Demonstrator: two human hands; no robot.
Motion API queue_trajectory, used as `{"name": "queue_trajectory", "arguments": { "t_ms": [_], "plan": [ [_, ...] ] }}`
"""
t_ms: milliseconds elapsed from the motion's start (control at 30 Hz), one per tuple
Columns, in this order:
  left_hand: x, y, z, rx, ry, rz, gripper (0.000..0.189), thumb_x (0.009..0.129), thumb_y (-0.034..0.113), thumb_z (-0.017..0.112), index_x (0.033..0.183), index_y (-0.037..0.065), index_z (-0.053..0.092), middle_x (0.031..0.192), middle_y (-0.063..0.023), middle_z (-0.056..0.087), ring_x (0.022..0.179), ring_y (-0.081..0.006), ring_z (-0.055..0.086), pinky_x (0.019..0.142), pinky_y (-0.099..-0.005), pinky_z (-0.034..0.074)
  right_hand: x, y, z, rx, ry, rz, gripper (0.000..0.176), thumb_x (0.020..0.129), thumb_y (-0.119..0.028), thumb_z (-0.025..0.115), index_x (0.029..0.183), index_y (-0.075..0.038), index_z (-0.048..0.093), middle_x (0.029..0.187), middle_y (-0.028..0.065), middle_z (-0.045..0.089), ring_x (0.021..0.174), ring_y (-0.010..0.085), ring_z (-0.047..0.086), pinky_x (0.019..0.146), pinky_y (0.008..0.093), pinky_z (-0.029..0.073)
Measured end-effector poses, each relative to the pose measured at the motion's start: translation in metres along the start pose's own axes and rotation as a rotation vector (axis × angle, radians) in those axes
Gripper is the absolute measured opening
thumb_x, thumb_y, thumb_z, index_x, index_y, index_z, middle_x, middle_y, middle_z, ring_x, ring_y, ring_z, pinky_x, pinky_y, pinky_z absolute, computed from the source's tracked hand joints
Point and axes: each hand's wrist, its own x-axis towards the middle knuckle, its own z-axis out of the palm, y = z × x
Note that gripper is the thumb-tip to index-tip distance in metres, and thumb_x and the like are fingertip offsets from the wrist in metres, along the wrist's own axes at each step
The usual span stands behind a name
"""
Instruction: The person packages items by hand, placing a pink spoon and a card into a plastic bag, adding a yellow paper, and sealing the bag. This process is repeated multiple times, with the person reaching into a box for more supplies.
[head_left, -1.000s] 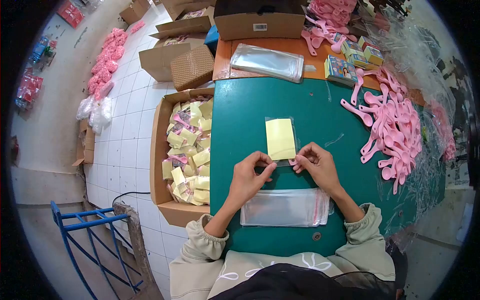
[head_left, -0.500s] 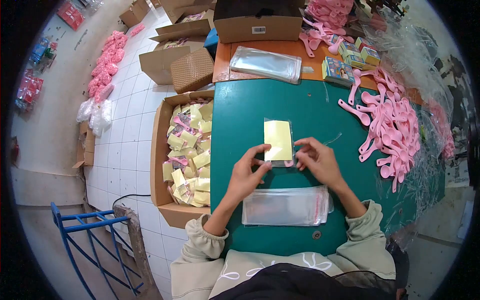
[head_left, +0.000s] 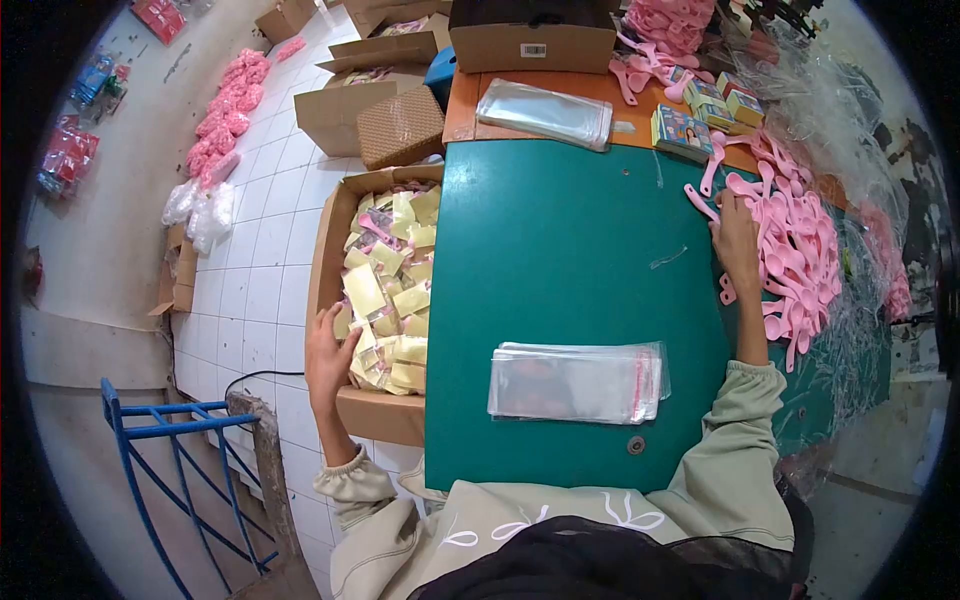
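Note:
My left hand [head_left: 328,352] is over the near left side of the cardboard box [head_left: 322,250], thumb and fingers apart with nothing between them. In the box lie many clear packets with yellow cards [head_left: 365,290], some showing pink spoons. At the right of the table, my right hand [head_left: 738,240] reaches to the left edge of a pile of pink spoons [head_left: 790,240], its fingers closed down on a spoon there. A single pink spoon [head_left: 702,202] sticks out to the left from under this hand. Clear plastic sleeves [head_left: 570,383] lie stacked on the green table [head_left: 560,260] in front of me.
More clear sleeves [head_left: 545,113] lie on the orange surface at the back, near small boxes with printed pictures [head_left: 682,132] and a brown carton [head_left: 530,45]. Crumpled plastic film [head_left: 850,330] covers the right edge. A blue metal frame [head_left: 180,430] stands at the lower left.
The packet with the yellow card has left the middle of the table. My left hand has moved left to the box and opened; my right hand has moved right to the spoons.

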Motion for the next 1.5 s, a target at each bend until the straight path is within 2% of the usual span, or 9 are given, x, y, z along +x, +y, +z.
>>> {"name": "queue_trajectory", "arguments": {
  "t_ms": [100, 233, 400, 467, 667, 800, 933, 1133, 1500],
  "plan": [
    [0.021, 0.081, -0.025, -0.299, -0.054, -0.012, 0.041, 0.082, 0.015, 0.064, 0.118, 0.002, 0.051, 0.114, -0.0193, 0.054, 0.105, -0.0359, 0.052, 0.089, -0.0401, 0.042, -0.001, 0.000, -0.010, 0.291, -0.123, 0.037, 0.035, 0.073, -0.004, 0.061, 0.106, -0.004, 0.048, 0.091, 0.0178, 0.058, 0.086, 0.0346, 0.058, 0.075, 0.0401, 0.044],
    [0.032, 0.187, -0.029, -0.547, -0.249, 0.349, 0.030, 0.081, 0.017, 0.065, 0.105, 0.002, 0.058, 0.101, -0.0151, 0.057, 0.095, -0.0276, 0.057, 0.081, -0.0366, 0.046, 0.002, -0.023, -0.057, 0.481, -0.287, 0.123, 0.039, 0.072, -0.004, 0.062, 0.109, -0.004, 0.047, 0.093, 0.0183, 0.059, 0.090, 0.0333, 0.058, 0.079, 0.0376, 0.044],
    [0.017, 0.264, 0.012, -0.566, -0.414, 0.727, 0.026, 0.078, 0.023, 0.068, 0.093, 0.004, 0.058, 0.094, -0.0134, 0.054, 0.087, -0.0295, 0.057, 0.074, -0.0373, 0.047, 0.009, -0.007, -0.069, 0.803, -0.323, 0.168, 0.022, 0.087, -0.011, 0.054, 0.106, -0.002, 0.052, 0.090, 0.0046, 0.055, 0.077, 0.0099, 0.053, 0.068, 0.0262, 0.043],
    [0.015, 0.271, 0.031, -0.521, -0.379, 0.762, 0.023, 0.077, 0.022, 0.069, 0.088, 0.005, 0.058, 0.092, -0.0123, 0.055, 0.085, -0.0287, 0.057, 0.071, -0.0377, 0.048, 0.006, -0.017, -0.075, 0.974, -0.278, 0.142, 0.021, 0.088, -0.011, 0.053, 0.107, -0.002, 0.053, 0.089, 0.0046, 0.054, 0.073, 0.0095, 0.053, 0.066, 0.0243, 0.044],
    [0.029, 0.266, 0.034, -0.821, -0.564, 0.604, 0.019, 0.076, 0.014, 0.069, 0.086, 0.004, 0.056, 0.079, -0.0088, 0.060, 0.071, -0.0251, 0.061, 0.064, -0.0340, 0.049, -0.006, -0.072, -0.101, 1.275, -0.318, 0.106, 0.035, 0.090, -0.010, 0.051, 0.124, -0.005, 0.040, 0.086, 0.0048, 0.050, 0.062, 0.0081, 0.051, 0.059, 0.0238, 0.049],
    [0.037, 0.260, 0.029, -0.953, -0.643, 0.457, 0.016, 0.079, 0.009, 0.067, 0.086, 0.001, 0.055, 0.083, -0.0083, 0.065, 0.077, -0.0196, 0.065, 0.069, -0.0290, 0.050, -0.013, -0.093, -0.111, 1.459, -0.478, 0.156, 0.028, 0.090, -0.009, 0.052, 0.117, -0.006, 0.048, 0.086, 0.0043, 0.050, 0.063, 0.0090, 0.053, 0.061, 0.0237, 0.050],
    [0.042, 0.250, 0.030, -1.250, -0.689, 0.240, 0.015, 0.084, 0.008, 0.062, 0.092, 0.002, 0.052, 0.086, -0.0098, 0.068, 0.081, -0.0154, 0.066, 0.071, -0.0263, 0.051, -0.024, -0.113, -0.108, 0.911, -0.140, -0.260, 0.014, 0.087, -0.009, 0.057, 0.097, 0.000, 0.058, 0.087, 0.0029, 0.054, 0.070, 0.0134, 0.059, 0.068, 0.0223, 0.049],
    [0.053, 0.237, 0.022, -1.538, -0.736, -0.018, 0.022, 0.085, 0.007, 0.063, 0.100, 0.001, 0.049, 0.090, -0.0132, 0.068, 0.084, -0.0133, 0.064, 0.071, -0.0250, 0.051, -0.031, -0.135, -0.120, 1.051, -0.168, 0.023, 0.019, 0.085, -0.005, 0.060, 0.102, 0.001, 0.054, 0.080, 0.0052, 0.061, 0.070, 0.0118, 0.062, 0.064, 0.0229, 0.051],
    [0.054, 0.237, 0.017, -1.558, -0.803, -0.058, 0.035, 0.084, 0.010, 0.065, 0.114, -0.001, 0.050, 0.093, -0.0122, 0.067, 0.083, -0.0105, 0.062, 0.070, -0.0230, 0.049, -0.041, -0.156, -0.107, 1.326, -0.092, 0.010, 0.027, 0.085, 0.000, 0.059, 0.105, -0.002, 0.042, 0.078, 0.0095, 0.062, 0.067, 0.0133, 0.063, 0.059, 0.0237, 0.052]
  ]
}}
